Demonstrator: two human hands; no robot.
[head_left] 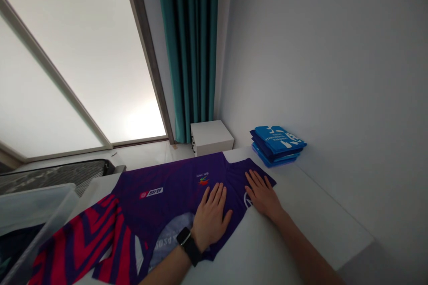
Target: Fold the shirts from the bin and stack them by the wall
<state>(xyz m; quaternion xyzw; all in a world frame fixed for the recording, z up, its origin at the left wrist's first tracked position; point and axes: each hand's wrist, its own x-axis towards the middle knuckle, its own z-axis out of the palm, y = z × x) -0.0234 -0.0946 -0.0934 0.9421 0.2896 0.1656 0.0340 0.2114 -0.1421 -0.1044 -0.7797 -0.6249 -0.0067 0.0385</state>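
A purple printed shirt (180,178) lies spread on a white table (267,249). My left hand (211,218), with a black watch on its wrist, rests flat on the shirt, fingers spread, near a small colourful print. To its right, my right hand (262,193) lies flat on a short purple sleeve, fingers apart, beside a round white logo. Red-and-purple striped fabric (87,236) stretches out at the lower left. Whether it is part of the same shirt I cannot tell. A pale grey panel with upside-down lettering shows partly beneath my left forearm.
Folded blue garments (279,142) are stacked on the table against the wall. A white drawer cabinet (212,133) stands beyond the table, below a teal curtain (190,53). At the left is a clear plastic bin (40,205) holding dark cloth, near a dark suitcase-like object (90,171).
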